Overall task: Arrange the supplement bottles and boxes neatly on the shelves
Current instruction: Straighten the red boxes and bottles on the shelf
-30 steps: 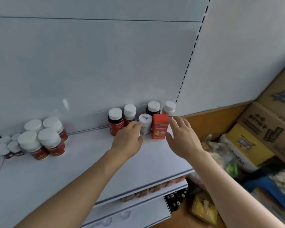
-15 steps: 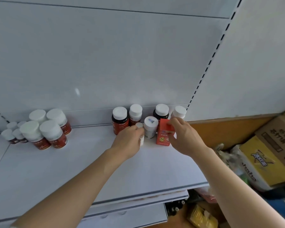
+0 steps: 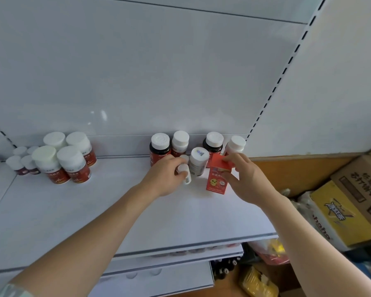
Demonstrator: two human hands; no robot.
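We are tidying supplements on the white shelf (image 3: 137, 221), and the red box (image 3: 216, 179) is our landmark. A second ago that box was standing upright among the bottles with our right hand (image 3: 247, 181) only reaching toward it; now the hand is pinching the box at its top, thumb on the front face and fingers (image 3: 230, 160) curled over the upper edge, and the box is tipping forward. We are judging this as the start of repositioning it, not a finished placement. Just left of the box, our left hand (image 3: 166, 177) is gripping a small white bottle (image 3: 185, 174), fingers wrapped round its body, cap showing. Between that bottle and the box, a white-capped bottle (image 3: 198, 160) is standing, and behind the box four more bottles (image 3: 160, 146) are lining the back wall. Far left of the box, a cluster of red-labelled bottles (image 3: 66, 161) is sitting already grouped.
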